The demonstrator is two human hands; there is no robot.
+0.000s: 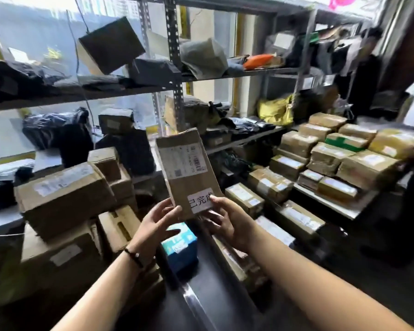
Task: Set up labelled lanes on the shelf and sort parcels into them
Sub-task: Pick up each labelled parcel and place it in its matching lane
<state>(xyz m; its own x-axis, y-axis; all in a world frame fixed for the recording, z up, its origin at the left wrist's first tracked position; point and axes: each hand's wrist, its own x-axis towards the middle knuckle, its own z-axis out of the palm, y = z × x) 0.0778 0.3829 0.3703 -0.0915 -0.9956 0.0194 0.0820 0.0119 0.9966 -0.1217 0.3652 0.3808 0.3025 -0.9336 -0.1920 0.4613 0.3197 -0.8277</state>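
flat brown parcel (184, 173) held upright in front of the shelf (261, 72), above a blue box (181, 244). lower left edge gripped by left hand (158, 218). white label (200, 200) pinched against parcel by right hand (225, 222).

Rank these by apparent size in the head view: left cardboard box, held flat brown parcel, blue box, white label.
1. cardboard box
2. flat brown parcel (nearer the camera, so true size unsure)
3. blue box (partly hidden)
4. white label
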